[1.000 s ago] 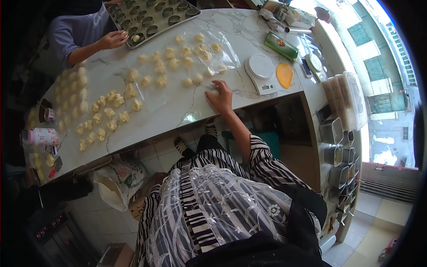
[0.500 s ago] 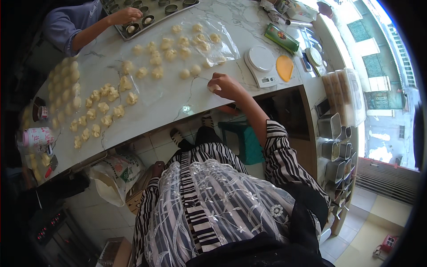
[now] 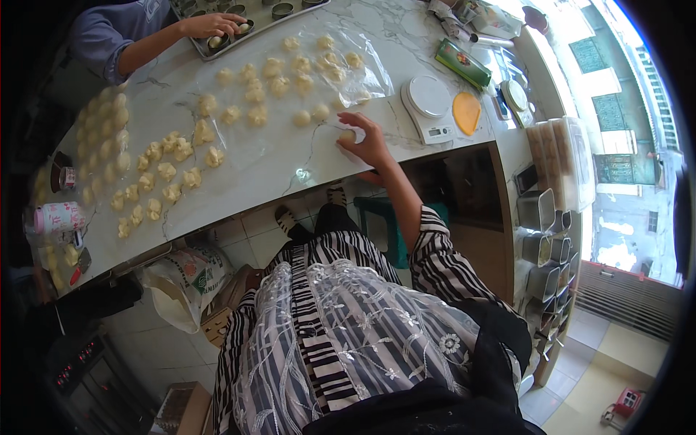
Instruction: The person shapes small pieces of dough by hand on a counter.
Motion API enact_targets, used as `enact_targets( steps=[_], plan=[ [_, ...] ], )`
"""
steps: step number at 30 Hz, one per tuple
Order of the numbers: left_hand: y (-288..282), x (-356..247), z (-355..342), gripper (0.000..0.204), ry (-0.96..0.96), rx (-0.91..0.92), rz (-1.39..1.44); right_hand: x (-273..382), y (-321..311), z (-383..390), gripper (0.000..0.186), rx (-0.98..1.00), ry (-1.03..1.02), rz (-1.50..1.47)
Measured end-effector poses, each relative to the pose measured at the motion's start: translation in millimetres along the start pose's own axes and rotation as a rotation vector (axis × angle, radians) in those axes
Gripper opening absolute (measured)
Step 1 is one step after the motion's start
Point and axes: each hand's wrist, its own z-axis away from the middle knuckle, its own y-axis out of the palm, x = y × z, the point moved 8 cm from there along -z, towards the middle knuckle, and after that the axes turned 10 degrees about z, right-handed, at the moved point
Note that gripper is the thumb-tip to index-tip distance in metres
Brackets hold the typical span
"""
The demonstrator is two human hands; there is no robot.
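One marble table [image 3: 264,159]: dough pieces spread from its left end toward its right.
Metal tray [image 3: 268,30]: along the far edge, under a co-worker's hand [image 3: 210,25].
Kitchen scale [image 3: 428,98]: near the front edge's right end.
Right hand [image 3: 368,141]: thumb and fingers apart, curved around a dough ball.
Left hand [image 3: 254,280]: below the front edge; finger state unclear.
Dough ball [image 3: 349,135]: near the front edge, beside the thumb.

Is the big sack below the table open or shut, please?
Open: the sack gapes wide at one end, showing its pale inside.
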Motion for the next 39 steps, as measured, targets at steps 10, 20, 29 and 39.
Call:
enact_targets(
  steps=[10,20,29,39],
  plan=[
    [-7.1,-3.6,-0.4,0.016,0.012,-0.046,0.094,-21.1,2.5,6.7,0.037,-0.504,0.351,0.090],
    [-5.5,18.9,13.5,0.019,-0.115,0.002,0.048,-22.1,9.2,8.8,0.042,-0.502,0.310,0.042],
    [-1.7,-26.2,6.6,0.025,0.254,0.212,-0.506,-21.5,19.5,-2.0,0.037,-0.465,0.292,0.064],
    [-18.5,-41.0,11.2,0.018,0.213,0.133,-0.130,-9.6,18.9,-2.0,0.027,-0.440,0.282,0.079]
  ],
)
